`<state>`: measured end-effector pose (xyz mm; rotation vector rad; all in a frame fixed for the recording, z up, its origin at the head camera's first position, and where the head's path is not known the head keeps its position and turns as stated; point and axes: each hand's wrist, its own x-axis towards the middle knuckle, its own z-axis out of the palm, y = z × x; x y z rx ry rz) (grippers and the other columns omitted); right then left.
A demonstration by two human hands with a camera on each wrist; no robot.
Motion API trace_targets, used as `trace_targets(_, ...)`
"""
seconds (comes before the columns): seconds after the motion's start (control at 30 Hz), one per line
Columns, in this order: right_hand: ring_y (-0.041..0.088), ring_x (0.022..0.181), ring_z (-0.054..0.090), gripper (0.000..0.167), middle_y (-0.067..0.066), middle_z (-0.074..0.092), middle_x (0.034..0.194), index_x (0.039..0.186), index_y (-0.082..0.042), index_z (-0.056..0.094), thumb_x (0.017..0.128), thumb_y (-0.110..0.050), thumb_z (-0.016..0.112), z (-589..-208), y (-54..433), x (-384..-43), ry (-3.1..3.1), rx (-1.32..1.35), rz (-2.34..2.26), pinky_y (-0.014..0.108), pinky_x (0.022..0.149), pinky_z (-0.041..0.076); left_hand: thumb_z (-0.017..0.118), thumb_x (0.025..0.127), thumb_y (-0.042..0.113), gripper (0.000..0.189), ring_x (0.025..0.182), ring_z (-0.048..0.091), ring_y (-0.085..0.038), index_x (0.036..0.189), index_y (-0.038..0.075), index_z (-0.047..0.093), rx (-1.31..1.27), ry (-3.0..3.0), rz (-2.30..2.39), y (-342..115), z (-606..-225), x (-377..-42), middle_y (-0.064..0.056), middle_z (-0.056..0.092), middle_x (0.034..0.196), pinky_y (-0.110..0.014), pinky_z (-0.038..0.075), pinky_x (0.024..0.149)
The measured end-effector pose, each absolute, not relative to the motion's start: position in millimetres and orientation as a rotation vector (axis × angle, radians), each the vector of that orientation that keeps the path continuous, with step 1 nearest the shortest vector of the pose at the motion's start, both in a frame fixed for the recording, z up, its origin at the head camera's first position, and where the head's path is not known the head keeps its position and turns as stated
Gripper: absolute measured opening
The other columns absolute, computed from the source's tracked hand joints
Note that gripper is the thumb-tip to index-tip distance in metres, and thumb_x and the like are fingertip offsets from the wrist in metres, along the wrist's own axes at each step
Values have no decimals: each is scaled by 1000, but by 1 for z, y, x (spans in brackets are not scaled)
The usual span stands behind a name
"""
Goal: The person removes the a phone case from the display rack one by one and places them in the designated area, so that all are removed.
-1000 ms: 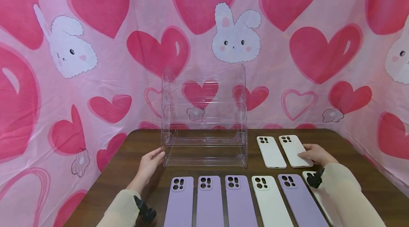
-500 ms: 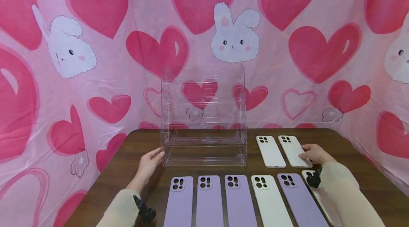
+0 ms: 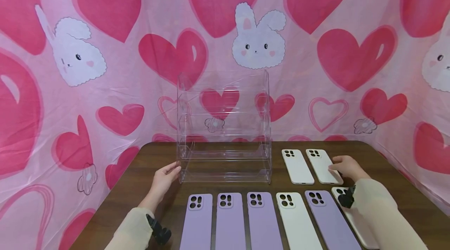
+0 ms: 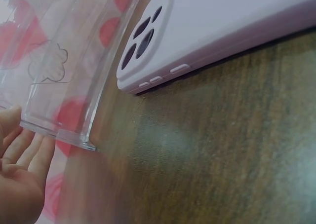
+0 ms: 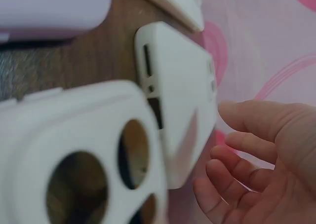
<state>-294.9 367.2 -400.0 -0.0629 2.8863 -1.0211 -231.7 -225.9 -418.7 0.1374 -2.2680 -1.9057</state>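
Observation:
My left hand (image 3: 162, 179) holds the lower left edge of a clear stepped acrylic display rack (image 3: 225, 178). In the left wrist view its thumb (image 4: 9, 120) lies in front of the clear panel and its fingers reach behind. At the right, my right hand (image 3: 349, 168) is beside a white phone case (image 3: 320, 164) lying flat. Its thumb overlaps that case's right edge in the head view. Seen from the right wrist, the fingers (image 5: 229, 177) are loosely bent next to the case, with nothing between them and the thumb. Another white phone case (image 3: 298, 166) lies just left.
A front row has three purple phone cases (image 3: 230, 222), then a white one (image 3: 299, 222), a purple one (image 3: 332, 220) and another white one (image 3: 355, 216) partly under my right sleeve. Everything stands on a dark wooden table (image 3: 154, 154) before a pink heart-and-bunny cloth (image 3: 123, 58).
My right thumb has lifted slightly at the edge of the white phone case. My left hand, the rack and the phone cases keep their places.

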Motion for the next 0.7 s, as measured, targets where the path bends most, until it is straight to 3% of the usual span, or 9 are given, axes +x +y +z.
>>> trace_targets(0.17,52,102,47,54,40,50,110,116,24,43,85,-15,62,-384,356,-290,3050,-180,-884,58,84,42,54,93,13,43,110,52,-37,128,-10,46,145,-2323,-1835,-226,-413,-230,-27,48,127,-40,44,91)
trace_targets(0.4,51,104,47,56,40,48,115,121,20,42,86,-20,61,-361,328,-280,3127,-338,-878,58,84,43,56,92,20,44,108,54,-36,127,-5,51,143,-2455,-1419,-226,-391,-229,-25,54,120,-46,46,90)
trace_targets(0.57,51,106,45,58,39,46,118,123,19,42,87,-21,62,-351,304,-273,3216,-454,-855,61,87,38,58,91,23,55,125,36,-38,135,-5,40,44,-2527,-1010,-223,-375,-227,-25,39,136,-52,31,102)
trace_targets(0.7,55,116,30,71,39,34,127,131,16,33,87,-31,62,-344,285,-266,3208,-432,-826,71,90,27,61,88,24,66,133,15,-41,138,-8,32,-78,-2559,-808,-211,-361,-223,-26,24,145,-58,18,105)
